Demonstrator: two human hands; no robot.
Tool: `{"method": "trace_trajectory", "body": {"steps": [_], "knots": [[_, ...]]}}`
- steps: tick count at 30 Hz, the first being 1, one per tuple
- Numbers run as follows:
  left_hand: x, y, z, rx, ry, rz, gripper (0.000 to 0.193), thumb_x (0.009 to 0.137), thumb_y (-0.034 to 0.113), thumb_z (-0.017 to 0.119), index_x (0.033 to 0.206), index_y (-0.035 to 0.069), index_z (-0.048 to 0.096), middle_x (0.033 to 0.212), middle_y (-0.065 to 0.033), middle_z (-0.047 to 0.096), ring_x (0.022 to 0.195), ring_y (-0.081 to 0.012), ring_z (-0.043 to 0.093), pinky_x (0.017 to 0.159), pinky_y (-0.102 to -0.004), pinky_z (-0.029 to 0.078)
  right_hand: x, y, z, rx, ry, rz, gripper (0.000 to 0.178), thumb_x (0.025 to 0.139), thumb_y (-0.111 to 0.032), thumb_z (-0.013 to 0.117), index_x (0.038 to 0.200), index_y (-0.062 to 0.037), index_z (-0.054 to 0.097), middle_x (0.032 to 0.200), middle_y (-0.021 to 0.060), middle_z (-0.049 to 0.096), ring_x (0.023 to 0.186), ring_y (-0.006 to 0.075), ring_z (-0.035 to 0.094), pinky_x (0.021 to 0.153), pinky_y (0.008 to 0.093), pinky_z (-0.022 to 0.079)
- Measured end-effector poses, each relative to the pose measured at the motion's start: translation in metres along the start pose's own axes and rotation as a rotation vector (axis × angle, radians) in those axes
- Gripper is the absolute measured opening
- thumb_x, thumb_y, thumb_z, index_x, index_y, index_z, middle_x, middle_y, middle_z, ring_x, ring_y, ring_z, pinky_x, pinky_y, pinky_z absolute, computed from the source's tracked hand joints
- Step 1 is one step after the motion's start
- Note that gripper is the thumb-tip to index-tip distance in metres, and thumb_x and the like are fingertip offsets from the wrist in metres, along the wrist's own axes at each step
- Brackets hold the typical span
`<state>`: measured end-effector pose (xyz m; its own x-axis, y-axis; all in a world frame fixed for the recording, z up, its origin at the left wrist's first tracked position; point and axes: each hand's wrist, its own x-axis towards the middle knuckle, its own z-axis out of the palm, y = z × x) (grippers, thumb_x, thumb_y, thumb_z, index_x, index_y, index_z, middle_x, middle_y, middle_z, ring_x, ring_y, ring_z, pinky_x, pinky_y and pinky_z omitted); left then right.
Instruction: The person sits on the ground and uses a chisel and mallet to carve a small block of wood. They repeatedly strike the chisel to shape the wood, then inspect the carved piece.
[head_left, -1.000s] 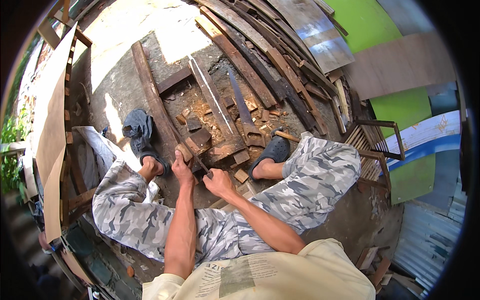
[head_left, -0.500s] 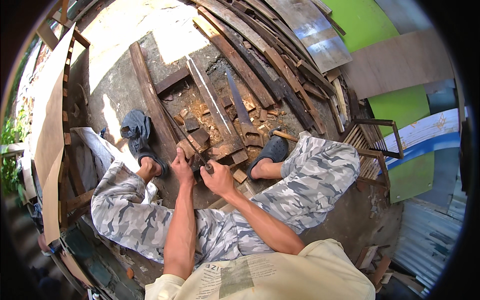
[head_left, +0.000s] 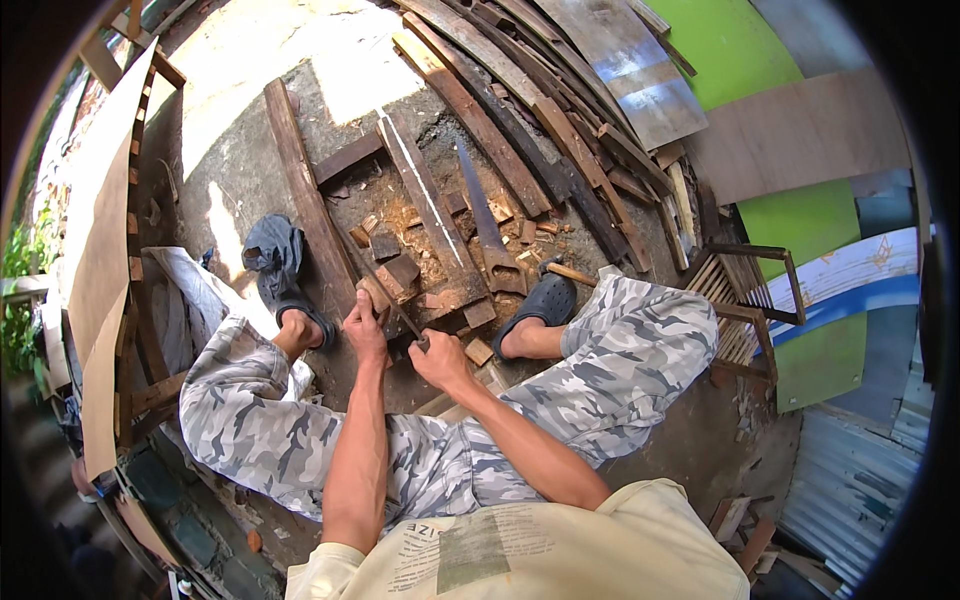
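Note:
My left hand (head_left: 367,332) is closed round a small brown wooden block (head_left: 374,292), holding it low between my feet. My right hand (head_left: 440,361) grips the dark handle of a file (head_left: 400,312), a long thin metal tool. Its shaft slants up and left along the block, apparently touching it; the exact contact is hidden. Just beyond lie a cut wooden chunk (head_left: 399,274) and a plank with a white stripe (head_left: 420,190). A handsaw (head_left: 480,215) with a wooden handle rests to the right of that plank.
Wood chips and offcuts (head_left: 385,245) litter the ground. A long beam (head_left: 300,180) lies left, beside my left clog. Stacked planks (head_left: 560,150) curve along the right. A wooden-handled tool (head_left: 572,273) lies by my right clog (head_left: 540,304); a slatted wooden frame (head_left: 740,310) stands farther right.
My right hand has shifted slightly right and toward me, drawing the file along with it. My left hand keeps the block in nearly the same place.

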<state>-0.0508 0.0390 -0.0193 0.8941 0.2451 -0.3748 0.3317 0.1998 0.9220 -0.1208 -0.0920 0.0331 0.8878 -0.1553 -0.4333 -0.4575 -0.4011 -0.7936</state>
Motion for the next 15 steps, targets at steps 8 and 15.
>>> {"method": "trace_trajectory", "body": {"steps": [8, 15], "knots": [[-0.002, 0.003, 0.001, 0.022, 0.06, 0.035, 0.057, 0.102, 0.047, 0.054, 0.087, -0.006, 0.07, 0.079, -0.0008, 0.063, 0.073, -0.0092, 0.055, 0.066, -0.0264, 0.046, -0.007, -0.044, -0.028, 0.218, 0.139, -0.138, 0.03, 0.084, -0.025, 0.064, 0.079, 0.004, 0.06, 0.072, 0.028, 0.064, 0.075, 0.0482, 0.065, 0.071, 0.0535, 0.051], [0.008, -0.013, -0.013, 0.145, 0.092, 0.068, 0.058, 0.102, 0.048, 0.053, 0.086, -0.006, 0.069, 0.075, 0.001, 0.06, 0.068, -0.008, 0.05, 0.061, -0.0275, 0.043, 0.001, -0.015, -0.008, -0.046, -0.003, -0.057, 0.029, 0.085, -0.023, 0.063, 0.087, 0.0052, 0.064, 0.074, 0.0263, 0.066, 0.074, 0.0458, 0.066, 0.068, 0.0507, 0.052]]}}
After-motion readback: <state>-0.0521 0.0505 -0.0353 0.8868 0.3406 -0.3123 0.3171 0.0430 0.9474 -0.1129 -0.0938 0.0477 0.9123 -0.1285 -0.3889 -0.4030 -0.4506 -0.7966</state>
